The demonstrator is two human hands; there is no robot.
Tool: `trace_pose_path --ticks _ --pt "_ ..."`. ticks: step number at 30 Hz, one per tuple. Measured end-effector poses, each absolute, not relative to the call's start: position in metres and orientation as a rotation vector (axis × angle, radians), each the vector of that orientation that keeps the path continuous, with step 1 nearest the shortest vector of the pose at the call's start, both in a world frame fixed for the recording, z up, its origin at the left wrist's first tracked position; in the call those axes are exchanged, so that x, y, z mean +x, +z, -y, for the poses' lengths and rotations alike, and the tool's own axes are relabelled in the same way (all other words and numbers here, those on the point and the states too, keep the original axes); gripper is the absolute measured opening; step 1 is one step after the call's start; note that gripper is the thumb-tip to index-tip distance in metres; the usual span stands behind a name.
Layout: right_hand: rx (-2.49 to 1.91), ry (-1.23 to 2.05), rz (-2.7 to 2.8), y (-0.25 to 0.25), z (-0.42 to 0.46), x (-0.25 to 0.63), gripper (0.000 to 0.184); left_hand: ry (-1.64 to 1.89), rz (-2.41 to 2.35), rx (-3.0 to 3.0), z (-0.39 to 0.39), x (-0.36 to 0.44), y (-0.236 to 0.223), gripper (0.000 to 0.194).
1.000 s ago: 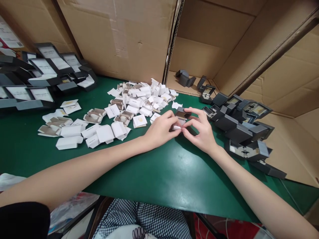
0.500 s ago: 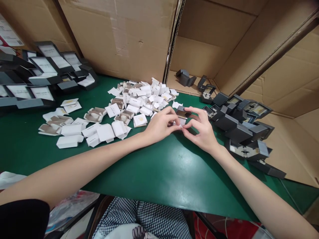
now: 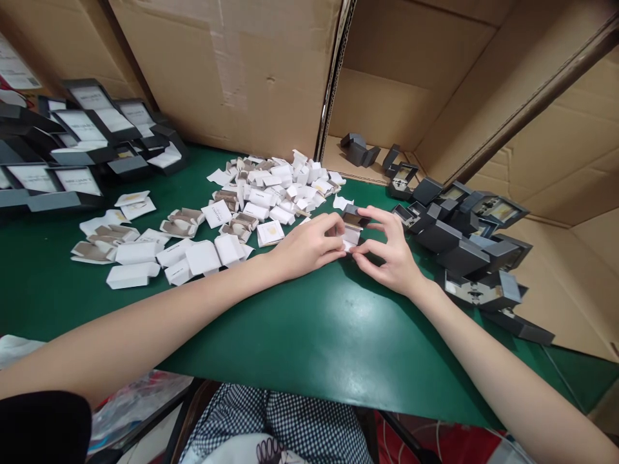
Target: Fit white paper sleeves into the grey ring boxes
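Observation:
Between my two hands is a small dark jewelry box (image 3: 355,218) with its lid raised. A white card insert (image 3: 351,237) sits in its lower part. My left hand (image 3: 314,243) grips the box from the left, its fingers curled at the insert's edge. My right hand (image 3: 389,251) holds the right side, with a finger on the lid and the thumb near the front lower edge. Fingers cover part of the box. Just behind my left hand lies a heap of folded white card inserts (image 3: 285,187).
Open black boxes with white inserts (image 3: 84,132) are stacked at the left. More dark boxes (image 3: 449,248) pile up at the right. Large cardboard boxes (image 3: 232,71) stand behind the green table (image 3: 300,341). Loose white inserts (image 3: 203,258) lie left of my hands.
My left hand has shifted slightly left and its fingers have drawn back, so more of the white insert shows. My right hand stays nearly still on the box.

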State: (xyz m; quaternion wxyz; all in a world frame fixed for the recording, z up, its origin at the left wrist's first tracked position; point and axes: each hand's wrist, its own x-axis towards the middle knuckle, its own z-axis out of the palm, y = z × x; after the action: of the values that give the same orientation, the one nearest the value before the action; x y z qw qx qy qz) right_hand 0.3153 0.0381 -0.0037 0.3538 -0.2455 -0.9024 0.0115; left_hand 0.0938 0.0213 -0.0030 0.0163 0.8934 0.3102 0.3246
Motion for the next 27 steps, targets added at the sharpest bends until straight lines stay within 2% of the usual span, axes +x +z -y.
trace_pose_path --ticks 5,10,21,27 --pt "-0.776 -0.184 2.194 -0.008 -0.037 0.313 0.006 0.954 -1.063 2.828 -0.012 0.096 0.000 0.027" --pt "-0.848 -0.286 2.196 -0.007 -0.037 0.311 0.014 0.972 -1.083 2.819 -0.010 0.099 -0.001 0.020" --pt "-1.062 -0.227 2.236 -0.012 -0.029 0.297 0.023 0.916 -1.200 2.850 -0.010 0.107 0.000 0.016" --pt "-0.987 -0.232 2.224 -0.011 -0.032 0.300 0.016 0.893 -1.306 2.874 -0.006 0.110 -0.002 0.016"
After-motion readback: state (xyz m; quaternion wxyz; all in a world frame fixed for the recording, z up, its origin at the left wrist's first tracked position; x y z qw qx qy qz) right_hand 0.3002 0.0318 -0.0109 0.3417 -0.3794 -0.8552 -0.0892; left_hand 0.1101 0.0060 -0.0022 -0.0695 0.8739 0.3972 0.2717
